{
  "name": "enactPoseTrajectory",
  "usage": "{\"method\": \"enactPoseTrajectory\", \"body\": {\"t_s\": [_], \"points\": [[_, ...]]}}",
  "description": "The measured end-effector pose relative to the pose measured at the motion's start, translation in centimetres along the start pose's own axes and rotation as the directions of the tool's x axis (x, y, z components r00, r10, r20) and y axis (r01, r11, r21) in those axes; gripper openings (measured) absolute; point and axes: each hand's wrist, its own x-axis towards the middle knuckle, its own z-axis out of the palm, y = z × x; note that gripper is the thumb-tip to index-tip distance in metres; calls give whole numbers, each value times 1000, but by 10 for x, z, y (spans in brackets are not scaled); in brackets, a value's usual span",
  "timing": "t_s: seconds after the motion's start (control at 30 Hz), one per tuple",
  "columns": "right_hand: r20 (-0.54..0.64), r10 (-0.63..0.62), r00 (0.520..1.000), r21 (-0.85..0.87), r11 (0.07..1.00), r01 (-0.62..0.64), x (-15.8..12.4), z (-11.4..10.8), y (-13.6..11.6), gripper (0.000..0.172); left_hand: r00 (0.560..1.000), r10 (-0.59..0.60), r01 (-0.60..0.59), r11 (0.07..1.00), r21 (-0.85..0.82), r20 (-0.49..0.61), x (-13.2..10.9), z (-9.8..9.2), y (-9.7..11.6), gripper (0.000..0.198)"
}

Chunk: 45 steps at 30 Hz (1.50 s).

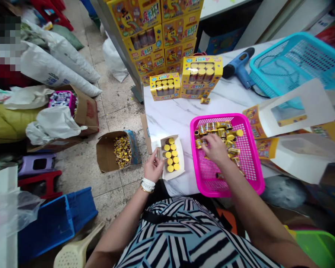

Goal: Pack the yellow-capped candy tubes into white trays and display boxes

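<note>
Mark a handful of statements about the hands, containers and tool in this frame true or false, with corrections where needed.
1. The right hand is inside the pink basket. True.
2. The left hand rests on the turquoise basket. False: it is at the open carton.
3. Yellow-capped tubes stand in the open carton. True.
4. The cardboard box of loose pieces stands on the table. False: it stands on the floor.
5. The blue power tool lies beside the turquoise basket. True.
6. Bracelets circle the right wrist. False: they circle the left.
</note>
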Motion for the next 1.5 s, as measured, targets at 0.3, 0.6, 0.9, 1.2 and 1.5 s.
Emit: {"method": "enactPoseTrajectory", "body": {"t_s": [0.3,0.6,0.9,1.2,1.5], "points": [[135,94,986,-400,916,-33,-40,14,-37,56,999,37,-32,986,161,-24,0,-8,1,57],[139,125,982,-481,875,-43,-34,10,-27,55,984,-119,135,984,-119,135,3,-9,-11,81],[121,63,991,-384,923,-12,-24,-6,-18,28,988,-130,137,987,-86,83,13,-9,-17,80],[167,-25,986,-410,907,92,-59,7,-24,38,994,89,-85,994,62,-62,-1,17,-4,72],[-139,78,987,198,979,-50,-10,-9,-79,46,983,-67,117,945,-305,171,14,16,-15,104]]}}
